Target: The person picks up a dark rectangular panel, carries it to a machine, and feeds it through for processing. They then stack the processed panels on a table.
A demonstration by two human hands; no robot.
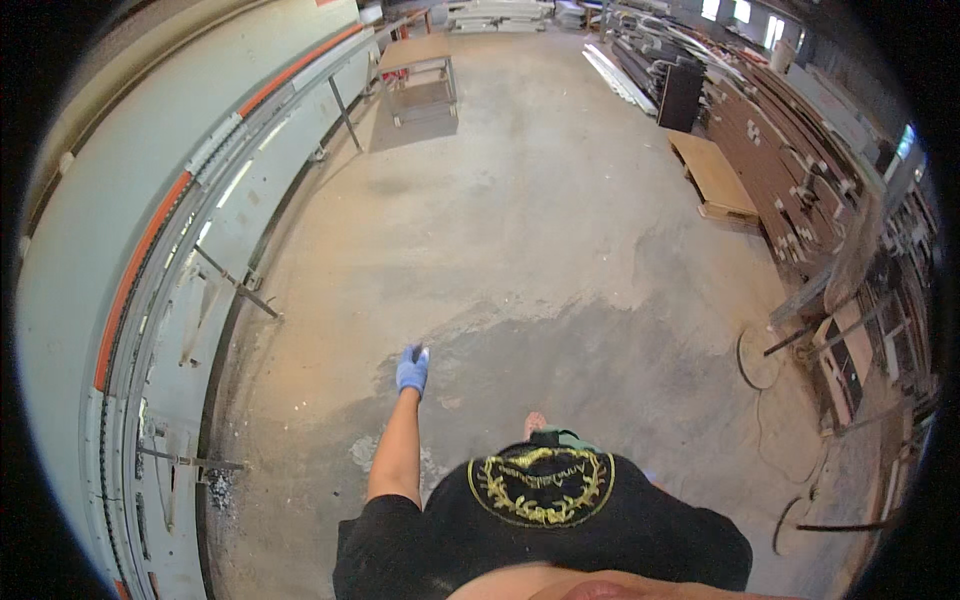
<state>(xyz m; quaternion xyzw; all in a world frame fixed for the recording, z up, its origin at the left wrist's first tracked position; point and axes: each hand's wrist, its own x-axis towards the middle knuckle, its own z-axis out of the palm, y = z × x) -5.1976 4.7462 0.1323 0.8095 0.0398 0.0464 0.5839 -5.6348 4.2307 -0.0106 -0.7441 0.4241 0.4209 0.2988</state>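
My left hand (411,371), in a blue glove with a pale patch by the fingertips, hangs in front of me above the concrete floor (520,230). Its fingers are a little apart, and nothing shows in them. The nearest thing beneath it is the dark patch of floor. My right hand is out of view, and so is its forearm. Below, my black shirt (640,520) with a yellow emblem fills the lower middle, and one foot (536,424) shows just past it.
A long pale machine (160,250) with orange strips runs along the left, its support arms (235,280) jutting over the floor. Farther off stands a wooden-topped table (415,52). On the right are stacked brown boards (765,160), a low wooden platform (715,175) and round-based stands (757,358).
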